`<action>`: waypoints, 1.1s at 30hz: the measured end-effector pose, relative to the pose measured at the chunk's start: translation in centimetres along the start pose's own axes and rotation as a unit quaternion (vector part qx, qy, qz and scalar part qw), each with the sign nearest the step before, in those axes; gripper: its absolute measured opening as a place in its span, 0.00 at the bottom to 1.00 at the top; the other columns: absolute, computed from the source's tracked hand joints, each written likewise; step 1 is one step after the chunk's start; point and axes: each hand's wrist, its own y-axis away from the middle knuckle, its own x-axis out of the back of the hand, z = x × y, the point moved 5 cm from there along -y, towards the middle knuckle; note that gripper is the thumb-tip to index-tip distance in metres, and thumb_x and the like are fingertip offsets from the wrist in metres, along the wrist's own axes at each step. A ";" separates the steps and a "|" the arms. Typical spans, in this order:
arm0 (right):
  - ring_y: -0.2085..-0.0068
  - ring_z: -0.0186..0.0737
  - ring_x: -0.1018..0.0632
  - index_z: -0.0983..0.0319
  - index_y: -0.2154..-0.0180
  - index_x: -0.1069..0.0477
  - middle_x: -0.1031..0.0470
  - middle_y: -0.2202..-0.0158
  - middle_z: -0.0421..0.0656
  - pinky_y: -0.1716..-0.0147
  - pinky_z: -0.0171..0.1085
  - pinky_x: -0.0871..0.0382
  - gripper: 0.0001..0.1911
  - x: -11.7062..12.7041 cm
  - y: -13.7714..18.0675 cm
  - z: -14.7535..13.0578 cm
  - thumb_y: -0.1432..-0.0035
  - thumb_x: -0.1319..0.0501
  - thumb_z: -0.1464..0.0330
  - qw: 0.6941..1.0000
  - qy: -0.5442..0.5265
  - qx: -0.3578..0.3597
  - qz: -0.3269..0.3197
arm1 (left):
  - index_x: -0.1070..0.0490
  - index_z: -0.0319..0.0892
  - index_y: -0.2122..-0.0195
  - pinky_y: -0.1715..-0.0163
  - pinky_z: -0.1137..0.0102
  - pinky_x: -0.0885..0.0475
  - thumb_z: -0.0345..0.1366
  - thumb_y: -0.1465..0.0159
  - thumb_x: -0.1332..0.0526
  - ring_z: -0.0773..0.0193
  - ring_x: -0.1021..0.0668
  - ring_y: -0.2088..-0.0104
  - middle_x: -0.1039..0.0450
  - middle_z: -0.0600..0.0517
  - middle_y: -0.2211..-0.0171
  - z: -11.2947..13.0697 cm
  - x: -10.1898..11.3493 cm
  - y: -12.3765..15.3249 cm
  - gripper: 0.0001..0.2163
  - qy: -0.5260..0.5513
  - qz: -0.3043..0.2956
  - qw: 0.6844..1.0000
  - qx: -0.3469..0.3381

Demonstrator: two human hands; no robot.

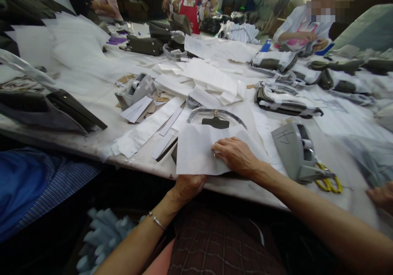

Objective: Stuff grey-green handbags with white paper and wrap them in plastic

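Note:
A white paper sheet [196,148] covers a dark bag at the near edge of the table [92,144]; only the bag's curved handle [215,113] and dark tab [215,123] stick out beyond the sheet. My right hand [236,155] lies on the sheet's right part, fingers bent and pressing it down. My left hand [188,185] grips the sheet's lower edge at the table rim, fingers curled under and hidden.
A grey tape dispenser [294,150] with yellow scissors [330,181] stands right of my hands; another dispenser [136,90] sits left of centre. Paper strips, wrapped bags and dark bags litter the table. Other people work along the far side. Another person's hand [382,196] shows at right.

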 end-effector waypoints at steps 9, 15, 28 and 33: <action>0.54 0.40 0.22 0.55 0.56 0.21 0.20 0.53 0.40 0.55 0.36 0.29 0.09 -2.1 2.7 0.4 0.34 0.40 0.66 0.987 -0.113 -0.063 0.095 | 0.24 0.42 0.53 0.49 0.58 0.25 0.28 0.34 0.42 0.55 0.18 0.59 0.19 0.45 0.63 0.0 0.3 -0.4 0.11 0.040 0.006 0.999 0.008; 0.55 0.41 0.22 0.52 0.56 0.21 0.19 0.55 0.38 0.59 0.36 0.29 0.09 -2.3 2.6 0.8 0.36 0.38 0.66 0.989 -0.085 -0.091 0.076 | 0.25 0.40 0.57 0.60 0.65 0.23 0.28 0.33 0.44 0.59 0.19 0.67 0.21 0.47 0.69 -0.2 0.3 -0.5 0.09 0.067 -0.021 0.998 0.002; 0.58 0.43 0.24 0.60 0.58 0.25 0.22 0.60 0.45 0.58 0.38 0.33 0.07 -3.0 1.9 1.6 0.38 0.40 0.71 0.978 -0.135 -0.149 0.047 | 0.28 0.41 0.61 0.56 0.65 0.27 0.31 0.32 0.45 0.60 0.22 0.60 0.24 0.49 0.63 2.0 2.7 -11.5 0.06 0.066 -0.246 0.966 -0.038; 0.60 0.39 0.23 0.58 0.63 0.25 0.21 0.63 0.40 0.57 0.37 0.31 0.02 -3.5 2.9 2.5 0.40 0.36 0.68 0.933 -0.287 -0.174 0.134 | 0.28 0.42 0.59 0.60 0.69 0.27 0.35 0.32 0.42 0.61 0.22 0.60 0.26 0.51 0.63 -2.6 -2.0 -9.9 0.05 0.022 -0.323 0.944 0.060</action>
